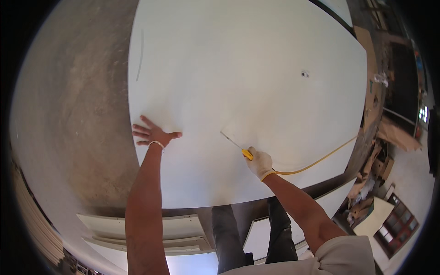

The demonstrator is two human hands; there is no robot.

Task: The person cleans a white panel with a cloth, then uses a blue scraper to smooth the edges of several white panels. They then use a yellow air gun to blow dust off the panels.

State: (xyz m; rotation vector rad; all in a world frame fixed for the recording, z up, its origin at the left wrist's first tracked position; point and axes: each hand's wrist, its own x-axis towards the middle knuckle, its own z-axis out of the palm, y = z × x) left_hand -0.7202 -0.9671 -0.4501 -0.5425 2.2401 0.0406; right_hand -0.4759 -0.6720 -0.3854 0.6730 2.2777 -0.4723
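Note:
A large white panel [220, 68] lies flat in front of me. My left hand [155, 134], bare with a pale band at the wrist, rests on it near the left edge, fingers spread. In a whitish glove, my right hand [260, 164] grips a yellow air blow gun [247, 154]. Its long thin metal nozzle points up and left, over the middle of the panel. From behind the glove a yellow hose [316, 162] runs off to the right, past the panel's edge. Whether the nozzle tip touches the surface I cannot tell.
A small dark-and-white mark [305, 74] shows on the panel's right part. Stacked white boards [178, 225] lie below the near edge, left of my legs. Cardboard pieces [398, 133] and clutter line the right side. Brown concrete floor [87, 101] stretches along the left.

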